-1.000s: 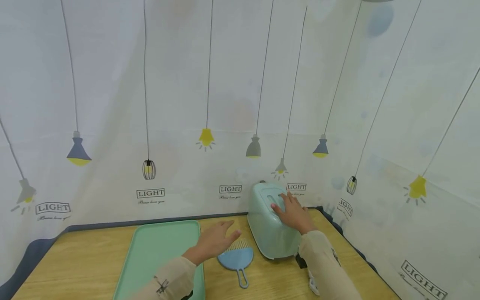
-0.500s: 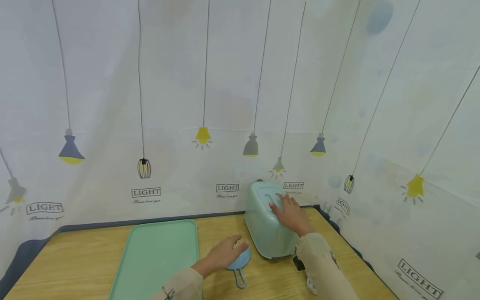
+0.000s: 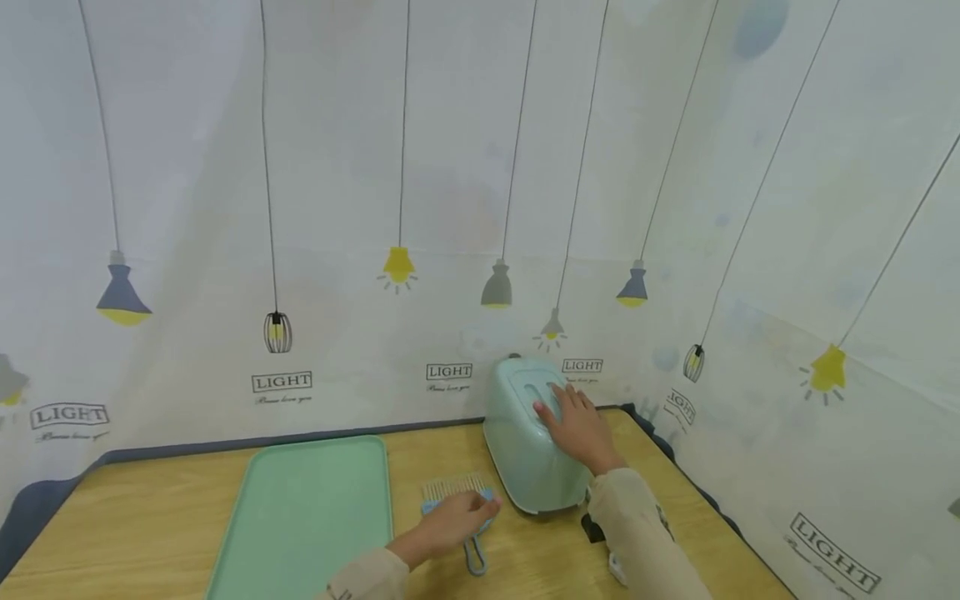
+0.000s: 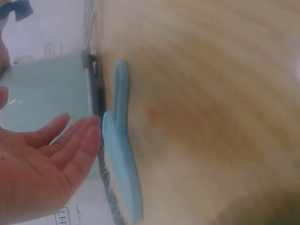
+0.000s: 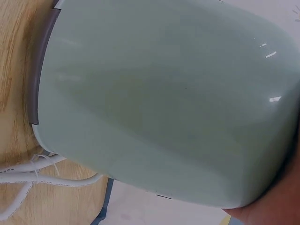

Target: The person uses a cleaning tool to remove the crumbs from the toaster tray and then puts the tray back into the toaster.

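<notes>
Left hand point(image 3: 453, 523) has come down over the middle of the blue brush point(image 4: 123, 154) since a second ago, while the right hand point(image 3: 581, 429) sits on the mint toaster point(image 3: 525, 467) same as before. Container-wise, we've got a green tray point(image 3: 315, 492) on the wooden counter point(image 3: 150, 508), plus two slots point(image 3: 532, 396) in the toaster's top; the right hand partly covers them, and we can't see down inside. White cord point(image 5: 61, 179) lies beside the toaster's base, and a lamp-print cloth point(image 3: 337, 208) backs the whole setup. Left sleeve point(image 3: 371, 573) blocks our view of the tray's near right side. Brush is between tray and toaster, handle toward us. Left fingers point(image 4: 79, 145) are fairly straight and close together, tips right by where handle meets head; touching or not, we can't tell. Right-hand fingers are spread, thumb apart.
</notes>
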Motion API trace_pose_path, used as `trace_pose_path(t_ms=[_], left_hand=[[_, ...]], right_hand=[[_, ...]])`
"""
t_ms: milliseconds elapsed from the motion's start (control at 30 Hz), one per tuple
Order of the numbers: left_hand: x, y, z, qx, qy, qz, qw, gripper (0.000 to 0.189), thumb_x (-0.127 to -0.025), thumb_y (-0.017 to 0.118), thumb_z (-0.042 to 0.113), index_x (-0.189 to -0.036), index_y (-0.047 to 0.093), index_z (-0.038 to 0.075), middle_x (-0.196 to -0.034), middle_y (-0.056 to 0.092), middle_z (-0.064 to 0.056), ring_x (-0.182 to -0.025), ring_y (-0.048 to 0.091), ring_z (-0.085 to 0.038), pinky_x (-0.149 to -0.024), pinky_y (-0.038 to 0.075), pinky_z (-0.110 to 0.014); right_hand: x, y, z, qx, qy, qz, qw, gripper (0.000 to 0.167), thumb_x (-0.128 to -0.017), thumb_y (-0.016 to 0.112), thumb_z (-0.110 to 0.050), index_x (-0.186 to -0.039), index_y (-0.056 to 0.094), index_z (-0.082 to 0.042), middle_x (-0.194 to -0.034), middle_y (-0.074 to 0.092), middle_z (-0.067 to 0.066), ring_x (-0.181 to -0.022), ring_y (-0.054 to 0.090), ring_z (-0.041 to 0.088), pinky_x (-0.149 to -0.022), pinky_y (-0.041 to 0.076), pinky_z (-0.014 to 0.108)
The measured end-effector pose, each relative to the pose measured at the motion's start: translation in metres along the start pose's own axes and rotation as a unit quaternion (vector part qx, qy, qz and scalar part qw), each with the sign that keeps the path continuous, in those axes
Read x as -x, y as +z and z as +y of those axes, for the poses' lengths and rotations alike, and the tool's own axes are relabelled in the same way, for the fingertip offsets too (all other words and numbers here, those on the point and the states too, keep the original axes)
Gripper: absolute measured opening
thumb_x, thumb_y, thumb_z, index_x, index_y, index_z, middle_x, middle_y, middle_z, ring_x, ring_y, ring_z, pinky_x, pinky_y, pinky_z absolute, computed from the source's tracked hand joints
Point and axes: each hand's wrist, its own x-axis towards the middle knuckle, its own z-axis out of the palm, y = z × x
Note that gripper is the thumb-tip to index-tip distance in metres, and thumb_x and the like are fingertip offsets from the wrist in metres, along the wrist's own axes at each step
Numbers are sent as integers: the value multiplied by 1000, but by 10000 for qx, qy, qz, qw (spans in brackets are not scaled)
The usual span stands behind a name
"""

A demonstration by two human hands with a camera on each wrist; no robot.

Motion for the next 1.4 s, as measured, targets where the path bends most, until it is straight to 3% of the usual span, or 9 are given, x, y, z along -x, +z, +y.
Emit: trace_pose_path(t_ms=[133, 233, 367, 500, 767, 967, 1033, 1100, 1400], left_hand=[[0, 8, 0, 276, -119, -60, 9995, 67, -97, 41, 58, -117, 61, -3, -114, 66, -19, -107, 61, -38, -93, 49, -54], [-3, 16, -1, 692, -243, -69, 9973, 67, -98, 43, 55, -116, 60, -7, -105, 67, -18, -94, 64, -33, -86, 53, -50], [-9, 32, -3, 1822, -521, -83, 9818, 63, -101, 44, 45, -115, 55, -16, -99, 66, -23, -87, 67, -32, -75, 58, -43], [-16, 49, -3, 2967, -912, -116, 9505, 56, -100, 48, 34, -117, 51, -19, -104, 64, -28, -97, 67, -37, -81, 59, -41], [-24, 67, -3, 4303, -1266, -446, 8926, 54, -100, 50, 35, -119, 48, -16, -118, 57, -32, -112, 60, -40, -102, 48, -47], [-33, 72, -7, 5513, -1060, -781, 8238, 81, -101, 50, 34, -140, 11, -26, -139, 21, -51, -134, 34, -53, -112, 37, -45], [-36, 73, -8, 5870, -960, -773, 8002, 88, -100, 51, 33, -140, 0, -27, -142, 8, -52, -137, 25, -53, -113, 35, -41], [-39, 74, -9, 6125, -923, -714, 7818, 92, -99, 53, 35, -141, -3, -25, -144, 2, -50, -139, 22, -52, -114, 33, -37], [-48, 87, -6, 6820, -816, -574, 7246, 100, -99, 31, 57, -139, -6, -27, -148, -2, -46, -144, 8, -48, -121, 19, -40]], right_hand=[[-1, 2, 0, 37, 11, 59, 10000, 72, -100, 36, -54, -150, 30, -3, -155, 26, 26, -141, 28, 47, -112, 26, 63], [-1, 2, 0, 96, 25, 96, 9999, 74, -100, 37, -54, -150, 28, -1, -154, 27, 28, -140, 29, 47, -112, 28, 61], [0, 1, 0, 67, 5, 110, 9999, 75, -100, 39, -53, -150, 26, 2, -153, 27, 30, -140, 29, 47, -113, 27, 59], [1, -2, 2, 8, -75, 95, 9999, 75, -100, 40, -52, -150, 26, 3, -153, 25, 32, -140, 29, 47, -114, 26, 59], [0, -1, 6, -131, -138, 99, 9998, 75, -100, 42, -51, -149, 26, 4, -153, 24, 32, -140, 29, 48, -113, 27, 60], [1, -1, 6, -135, -64, 128, 9998, 74, -100, 42, -50, -149, 27, 4, -153, 26, 32, -139, 31, 47, -113, 28, 59], [2, -2, 6, -168, -58, 197, 9996, 74, -100, 43, -49, -148, 29, 5, -152, 27, 32, -138, 32, 47, -113, 29, 59], [2, -2, 5, -181, -62, 258, 9995, 74, -99, 45, -49, -147, 31, 6, -151, 29, 32, -138, 33, 47, -113, 29, 58], [2, -3, 2, -143, -38, 262, 9995, 73, -100, 44, -49, -144, 34, 9, -151, 31, 30, -140, 32, 44, -114, 28, 56]])
